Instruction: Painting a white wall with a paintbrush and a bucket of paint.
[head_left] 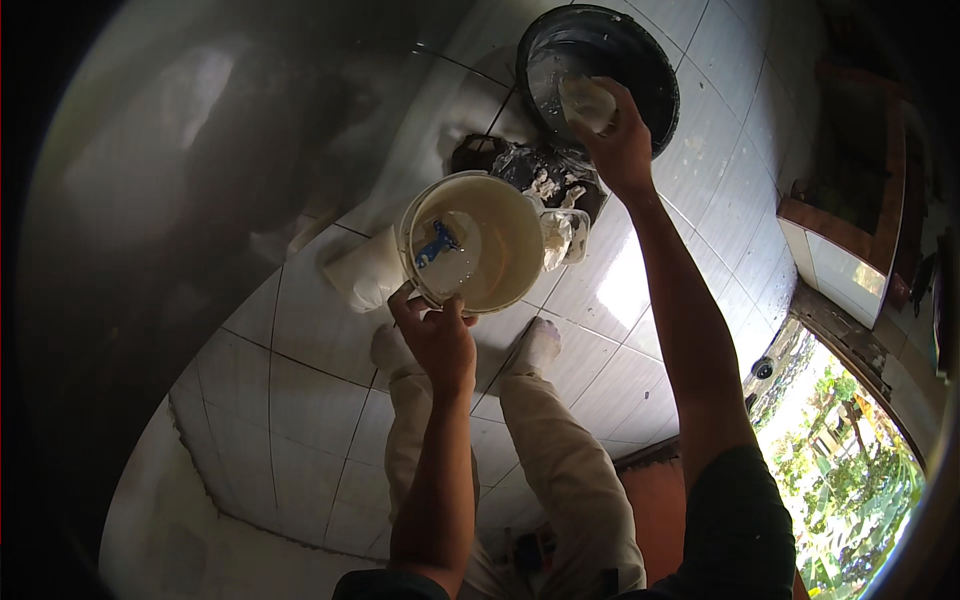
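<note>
Two bare hands are working at once above a tiled floor (600, 360). The left hand (438, 335) is gripping the near rim of a cream plastic bucket (515, 235), with its thumb and fingers pinching the edge. It is hard to tell if the bucket is resting on the floor or hanging from that hand. Inside, a small blue tool (437, 245) is lying near the left wall.

The right hand (622, 140) is reaching farther out, and its fingers are curling around a see-through cup (588, 105). That cup is sitting in the grasp over a round black basin (650, 70), and what it is holding is not showing clearly. Between the bucket and the basin, a black plastic bag (515, 160) with pale scraps is lying on the tiles. A clear tub (583, 235) with white lumps is sitting just right of the bucket.

The step in hand seems to be using the cup at the basin while the bucket is being held near the feet (540, 340). The next move seems to be calling for a firm hold on the cup and a steady bucket. No label or writing is showing well enough to read.
</note>
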